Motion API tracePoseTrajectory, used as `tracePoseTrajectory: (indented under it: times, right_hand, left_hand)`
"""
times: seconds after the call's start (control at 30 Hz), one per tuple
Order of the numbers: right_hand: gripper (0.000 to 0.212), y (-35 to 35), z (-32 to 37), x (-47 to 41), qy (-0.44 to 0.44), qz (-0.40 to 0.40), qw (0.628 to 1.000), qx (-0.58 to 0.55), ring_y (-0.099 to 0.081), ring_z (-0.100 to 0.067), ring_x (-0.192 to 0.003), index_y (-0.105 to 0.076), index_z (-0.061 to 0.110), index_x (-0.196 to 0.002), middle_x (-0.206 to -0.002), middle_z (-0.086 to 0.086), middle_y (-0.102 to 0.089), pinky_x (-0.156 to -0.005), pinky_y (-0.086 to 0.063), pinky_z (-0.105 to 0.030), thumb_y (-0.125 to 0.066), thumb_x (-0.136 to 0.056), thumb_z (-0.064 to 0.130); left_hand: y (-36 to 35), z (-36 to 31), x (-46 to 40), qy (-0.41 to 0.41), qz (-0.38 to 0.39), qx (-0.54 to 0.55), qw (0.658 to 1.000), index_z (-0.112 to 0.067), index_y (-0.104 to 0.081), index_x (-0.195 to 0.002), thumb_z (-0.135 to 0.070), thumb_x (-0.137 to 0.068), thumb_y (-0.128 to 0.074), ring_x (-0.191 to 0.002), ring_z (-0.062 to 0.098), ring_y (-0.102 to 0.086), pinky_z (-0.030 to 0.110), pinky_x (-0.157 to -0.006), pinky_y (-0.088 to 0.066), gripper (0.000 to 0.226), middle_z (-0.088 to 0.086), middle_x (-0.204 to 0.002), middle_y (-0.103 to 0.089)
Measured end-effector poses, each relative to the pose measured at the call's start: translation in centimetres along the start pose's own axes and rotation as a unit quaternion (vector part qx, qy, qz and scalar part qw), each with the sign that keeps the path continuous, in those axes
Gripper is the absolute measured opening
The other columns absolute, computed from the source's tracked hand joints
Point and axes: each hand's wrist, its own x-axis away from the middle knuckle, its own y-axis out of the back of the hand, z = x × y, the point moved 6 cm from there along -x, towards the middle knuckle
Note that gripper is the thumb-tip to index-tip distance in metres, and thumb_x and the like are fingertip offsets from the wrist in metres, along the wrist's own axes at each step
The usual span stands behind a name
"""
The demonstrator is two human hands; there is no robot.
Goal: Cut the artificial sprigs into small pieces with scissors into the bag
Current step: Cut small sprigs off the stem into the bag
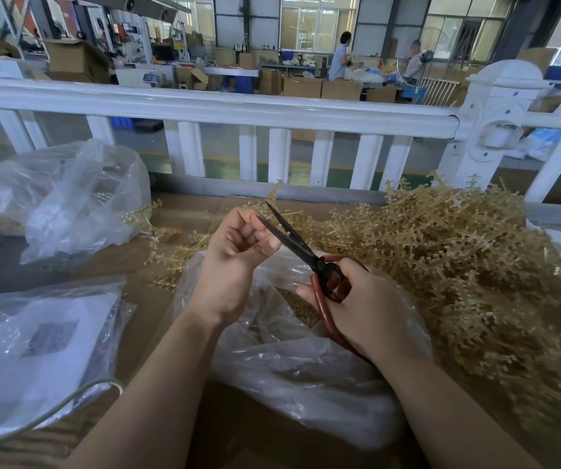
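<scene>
The clear plastic bag (292, 360) lies on the bench (177, 218) directly under both hands, its mouth gaping toward the scissors, so that whatever is snipped can drop straight in; a small heap of tan cut pieces (301, 308) already shows through the opening. The supply of uncut artificial sprigs (458, 265) is heaped just beside the bag on the right, within easy reach, and a few loose sprigs (171, 248) lie to the left of the left hand. The right hand (367, 309) grips the scissors (306, 255) with fingers curled through and around the red handles, the dark blades parted and angled up and to the left, toward the other hand. The left hand (238, 255) is raised above the bag with its fingers curled tight into the palm, its fingertips just at the blades; it looks placed to feed a short stub into the cut, but whether it actually pinches a piece cannot be made out, since nothing shows plainly between the fingers. Other clear plastic bags (56, 198) rest farther left on the bench, one at the near left holding white sheets (35, 343), and a white railing (204, 110) runs behind the work area.
</scene>
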Motion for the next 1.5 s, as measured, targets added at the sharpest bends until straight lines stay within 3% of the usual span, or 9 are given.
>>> tracePoseTrajectory:
  times: [0.23, 0.33, 0.5, 0.63, 0.73, 0.83, 0.97, 1.13, 1.5]
  right_hand:
    - [0.059, 0.10, 0.15, 0.01, -0.008, 0.026, 1.000, 0.007, -0.057, -0.003, -0.064, -0.073, 0.026, -0.105, -0.073, 0.015, -0.066, -0.055, -0.038, -0.007, -0.061, -0.077, 0.076]
    - [0.059, 0.20, 0.20, 0.07, -0.019, 0.037, 0.999, 0.010, -0.062, -0.006, -0.068, -0.073, 0.025, -0.107, -0.077, 0.012, -0.069, -0.058, -0.047, -0.014, -0.063, -0.077, 0.074]
    - [0.057, -0.12, 0.23, -0.02, -0.035, 0.060, 0.998, -0.004, -0.067, -0.008, -0.075, -0.072, 0.022, -0.107, -0.083, 0.014, -0.070, -0.067, -0.058, -0.028, -0.068, -0.078, 0.070]
    - [0.061, -0.03, 0.19, 0.06, -0.028, 0.045, 0.999, -0.005, -0.067, -0.012, -0.071, -0.073, 0.016, -0.099, -0.078, 0.009, -0.070, -0.065, -0.058, -0.035, -0.065, -0.076, 0.071]
    - [0.068, 0.27, 0.49, 0.02, -0.011, 0.032, 0.999, 0.010, -0.067, -0.011, -0.071, -0.072, 0.018, -0.102, -0.076, 0.011, -0.070, -0.061, -0.056, -0.029, -0.056, -0.075, 0.078]
    - [0.067, 0.70, 0.81, -0.04, -0.001, 0.010, 1.000, 0.027, -0.059, -0.006, -0.063, -0.068, 0.023, -0.096, -0.070, 0.017, -0.063, -0.052, -0.038, -0.013, -0.045, -0.075, 0.083]
    - [0.068, 0.58, 0.46, -0.03, -0.001, 0.003, 0.999, 0.042, -0.063, -0.011, -0.063, -0.062, 0.020, -0.083, -0.069, 0.011, -0.066, -0.052, -0.045, -0.023, -0.042, -0.075, 0.085]
    - [0.071, 0.41, 0.25, -0.21, -0.009, 0.014, 0.997, 0.079, -0.066, -0.012, -0.069, -0.064, 0.020, -0.087, -0.076, 0.008, -0.069, -0.061, -0.056, -0.034, -0.041, -0.076, 0.086]
    - [0.078, 0.55, 0.39, -0.11, -0.006, 0.015, 0.998, 0.058, -0.065, -0.010, -0.064, -0.067, 0.019, -0.086, -0.072, 0.010, -0.069, -0.056, -0.052, -0.026, -0.035, -0.073, 0.088]
  left_hand:
    - [0.16, 0.05, 0.03, -0.004, -0.005, -0.032, 0.999, 0.001, -0.051, -0.103, 0.018, -0.085, -0.056, -0.076, 0.013, -0.050, 0.023, -0.077, -0.047, 0.024, 0.012, -0.084, -0.052]
    - [0.21, 0.09, -0.05, -0.005, -0.001, -0.033, 0.999, 0.003, -0.051, -0.105, 0.017, -0.086, -0.057, -0.079, 0.017, -0.049, 0.027, -0.080, -0.046, 0.025, 0.015, -0.089, -0.050]
    - [0.33, 0.00, -0.07, -0.006, 0.008, -0.029, 1.000, -0.001, -0.052, -0.098, 0.001, -0.080, -0.065, -0.080, 0.018, -0.050, 0.028, -0.081, -0.047, 0.022, 0.014, -0.088, -0.052]
    - [0.41, 0.00, -0.03, -0.009, 0.008, -0.024, 1.000, -0.009, -0.051, -0.087, 0.001, -0.080, -0.064, -0.078, 0.015, -0.051, 0.027, -0.079, -0.046, 0.018, 0.008, -0.083, -0.054]
    - [0.25, -0.11, 0.09, -0.015, 0.011, -0.035, 0.999, -0.003, -0.051, -0.094, 0.004, -0.082, -0.064, -0.081, 0.022, -0.050, 0.030, -0.081, -0.047, 0.019, 0.014, -0.086, -0.053]
    - [0.01, -0.06, 0.19, -0.019, 0.010, -0.072, 0.997, -0.006, -0.050, -0.089, 0.013, -0.087, -0.061, -0.079, 0.019, -0.051, 0.026, -0.077, -0.048, 0.022, 0.010, -0.082, -0.055]
    - [-0.06, -0.11, 0.27, -0.020, 0.007, -0.094, 0.995, -0.015, -0.047, -0.083, 0.014, -0.087, -0.060, -0.074, 0.011, -0.052, 0.022, -0.074, -0.049, 0.032, -0.004, -0.074, -0.055]
    - [-0.17, -0.39, 0.32, -0.033, 0.005, -0.100, 0.994, -0.010, -0.048, -0.086, 0.014, -0.087, -0.060, -0.077, 0.016, -0.053, 0.025, -0.076, -0.050, 0.027, 0.006, -0.080, -0.054]
    - [-0.27, -0.42, 0.32, -0.031, -0.001, -0.080, 0.996, -0.014, -0.045, -0.084, 0.013, -0.087, -0.059, -0.074, 0.011, -0.052, 0.021, -0.073, -0.048, 0.031, 0.001, -0.076, -0.053]
